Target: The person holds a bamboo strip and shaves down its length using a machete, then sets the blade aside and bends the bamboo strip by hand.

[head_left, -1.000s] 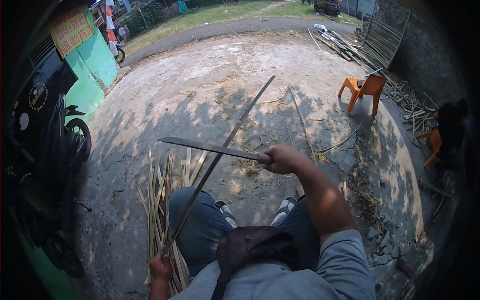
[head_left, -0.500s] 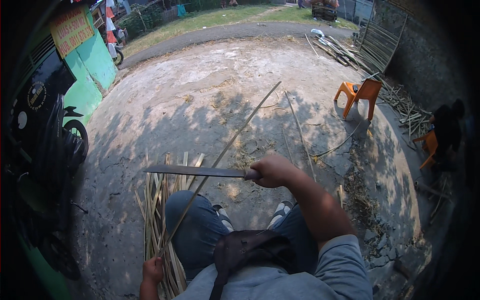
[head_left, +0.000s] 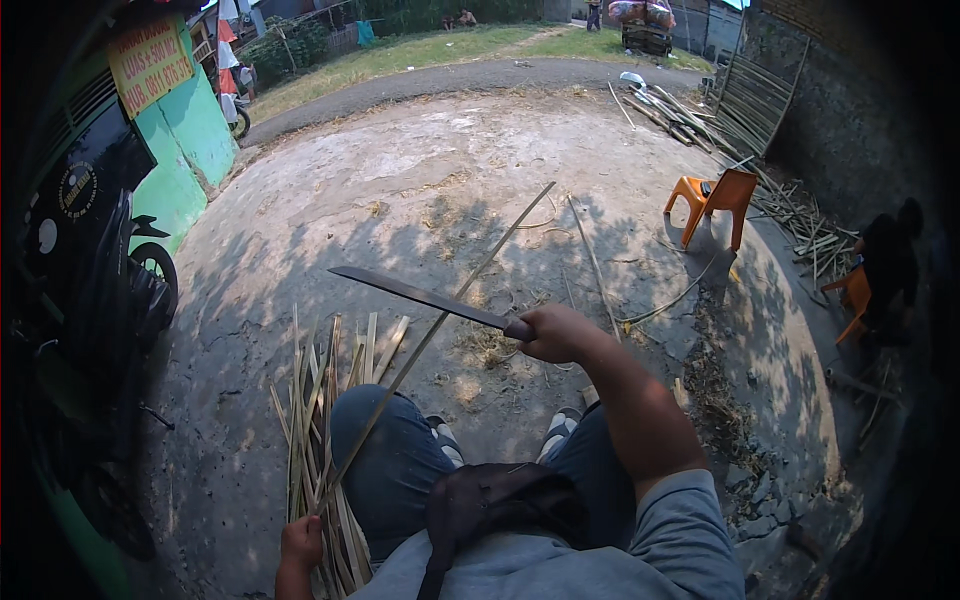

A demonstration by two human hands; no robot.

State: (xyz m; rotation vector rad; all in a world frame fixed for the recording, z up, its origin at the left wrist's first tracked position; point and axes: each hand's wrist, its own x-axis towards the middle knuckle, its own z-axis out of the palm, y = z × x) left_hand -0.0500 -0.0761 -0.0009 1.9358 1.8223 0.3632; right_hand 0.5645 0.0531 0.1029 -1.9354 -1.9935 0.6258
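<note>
My right hand (head_left: 556, 333) is closed round the handle of a machete (head_left: 425, 296), its long dark blade pointing left and slightly away from me. Low at the left, my left hand (head_left: 301, 542) grips the near end of a long thin bamboo strip (head_left: 410, 365). That strip slants up past my left knee to the far right. The blade crosses it near its middle; whether the two touch I cannot tell. Beside my left leg lies a bundle of split bamboo strips (head_left: 312, 400), partly hidden by my knee and the held strip.
An orange chair (head_left: 717, 205) stands ahead on the right, with a pile of bamboo pieces (head_left: 812, 232) behind it. A person in dark clothes (head_left: 893, 265) sits at the far right. Parked at the left is a motorcycle (head_left: 110, 290). Thin bamboo lengths (head_left: 594, 262) lie on the concrete.
The machete has moved up along the strip, away from me and to the right, and its tip now tilts farther forward. My left hand stays nearly in place, still gripping the strip.
</note>
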